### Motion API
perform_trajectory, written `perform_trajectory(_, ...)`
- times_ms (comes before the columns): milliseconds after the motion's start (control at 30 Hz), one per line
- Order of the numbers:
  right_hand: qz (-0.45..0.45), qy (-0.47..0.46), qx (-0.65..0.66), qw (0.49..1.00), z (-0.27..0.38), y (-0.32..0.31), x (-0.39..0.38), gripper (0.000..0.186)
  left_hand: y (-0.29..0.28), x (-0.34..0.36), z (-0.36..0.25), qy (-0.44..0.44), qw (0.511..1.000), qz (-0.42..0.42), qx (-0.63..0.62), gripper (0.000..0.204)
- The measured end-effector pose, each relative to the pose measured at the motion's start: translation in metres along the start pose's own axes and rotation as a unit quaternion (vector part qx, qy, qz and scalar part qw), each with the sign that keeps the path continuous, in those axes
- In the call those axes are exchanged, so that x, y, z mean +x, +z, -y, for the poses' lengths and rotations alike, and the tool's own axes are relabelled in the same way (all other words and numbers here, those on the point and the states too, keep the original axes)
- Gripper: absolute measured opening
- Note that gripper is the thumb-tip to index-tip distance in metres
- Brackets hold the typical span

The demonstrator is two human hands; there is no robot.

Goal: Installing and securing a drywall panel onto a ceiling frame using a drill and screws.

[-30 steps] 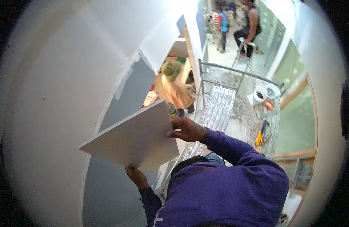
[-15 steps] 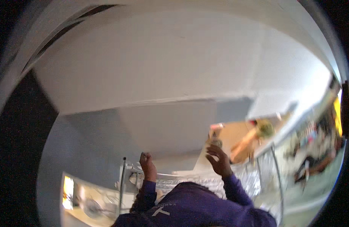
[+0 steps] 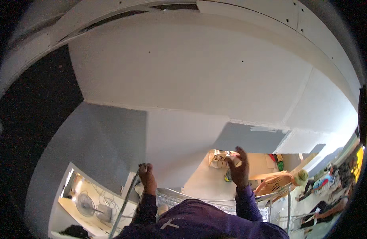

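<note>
My left hand (image 3: 148,180) is raised at chest height with its fingers closed round something small and dark that I cannot make out. It is right beside the top of a metal post (image 3: 125,199); whether it touches the post I cannot tell. My right hand (image 3: 240,171) is lifted, fingers apart and bent, with nothing in it. In front of both hands spreads a large surface, white panel (image 3: 183,75) above and grey patches (image 3: 116,127) below. A pale section (image 3: 171,147) lies between the grey parts.
A metal rail (image 3: 215,200) runs before my body, with another post (image 3: 289,209) at right. Below right, a person in a tan shirt and hat (image 3: 277,183) bends over; several people are beyond. A fan (image 3: 86,204) shows through an opening at lower left. Black panel (image 3: 40,91) borders the left.
My view has swung, and the surface and people look sharper. My left hand is closer to the post top. The right hand has turned more upright, its fingers still apart.
</note>
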State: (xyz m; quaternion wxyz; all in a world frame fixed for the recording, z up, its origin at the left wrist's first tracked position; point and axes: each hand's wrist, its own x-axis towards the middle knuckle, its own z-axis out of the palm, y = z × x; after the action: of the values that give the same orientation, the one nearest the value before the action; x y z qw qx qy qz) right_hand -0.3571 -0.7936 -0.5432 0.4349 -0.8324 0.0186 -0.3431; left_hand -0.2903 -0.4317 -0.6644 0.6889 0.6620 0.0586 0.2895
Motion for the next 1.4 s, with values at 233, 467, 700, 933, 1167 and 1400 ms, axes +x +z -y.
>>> perform_trajectory(233, 0.17, -0.015, 0.023, 0.985, -0.016, 0.052, -0.046, 0.053, -0.011, 0.019, 0.018, -0.028, 1.0, -0.007, -0.006, 0.038)
perform_trajectory(467, 0.142, -0.037, -0.018, 0.989, -0.002, 0.039, -0.034, 0.05, -0.012, 0.023, 0.035, -0.108, 0.98, -0.093, -0.139, 0.053)
perform_trajectory(700, 0.084, -0.088, -0.067, 0.99, 0.05, 0.018, -0.001, 0.037, -0.024, 0.041, -0.013, -0.011, 0.998, -0.009, 0.055, 0.051)
perform_trajectory(933, 0.035, -0.175, -0.092, 0.98, 0.079, 0.018, 0.015, 0.045, -0.031, 0.042, -0.028, 0.051, 0.986, 0.058, 0.148, 0.035)
perform_trajectory(1167, -0.001, -0.186, -0.161, 0.969, 0.083, 0.036, 0.014, 0.085, -0.03, 0.027, -0.027, 0.213, 0.934, 0.096, 0.27, 0.032)
perform_trajectory(1400, 0.127, -0.108, -0.159, 0.973, 0.083, 0.052, 0.013, 0.064, -0.031, 0.038, -0.022, 0.284, 0.903, 0.168, 0.274, 0.037)
